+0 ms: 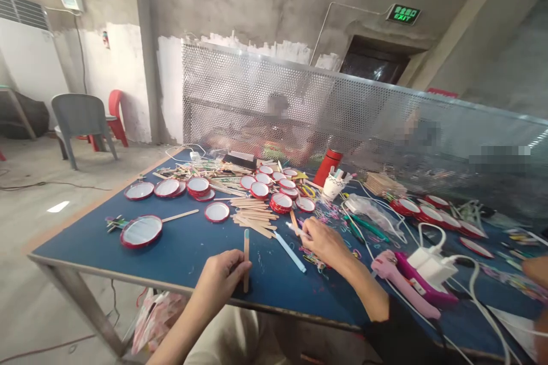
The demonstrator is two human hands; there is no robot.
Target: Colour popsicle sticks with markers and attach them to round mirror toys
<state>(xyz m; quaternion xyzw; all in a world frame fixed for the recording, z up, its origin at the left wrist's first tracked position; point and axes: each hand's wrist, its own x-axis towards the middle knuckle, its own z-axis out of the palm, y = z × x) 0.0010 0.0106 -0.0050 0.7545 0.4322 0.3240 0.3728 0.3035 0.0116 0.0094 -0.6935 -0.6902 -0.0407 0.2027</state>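
Observation:
A wooden craft stick (246, 251) with a teal-coloured tip stands nearly upright at the table's front edge, pinched by my left hand (222, 275). My right hand (324, 241) is closed on a pale marker (294, 230) that points left. Just left of that hand lies a light blue marker (291, 252). Bare craft sticks (254, 217) are piled behind both hands. Around them sit round white discs with red rims, one (217, 211) alone and others stacked (281, 202). A larger red-rimmed disc (142, 231) with a stick beside it rests on the left.
The blue table (184, 265) holds a red bottle (327, 167), a white cup of pens (334, 185), a pink glue gun (402, 282) and white chargers (432, 265) with loose cables. A perforated metal screen (240, 85) runs behind. People sit beyond it; a co-worker's arm shows at right.

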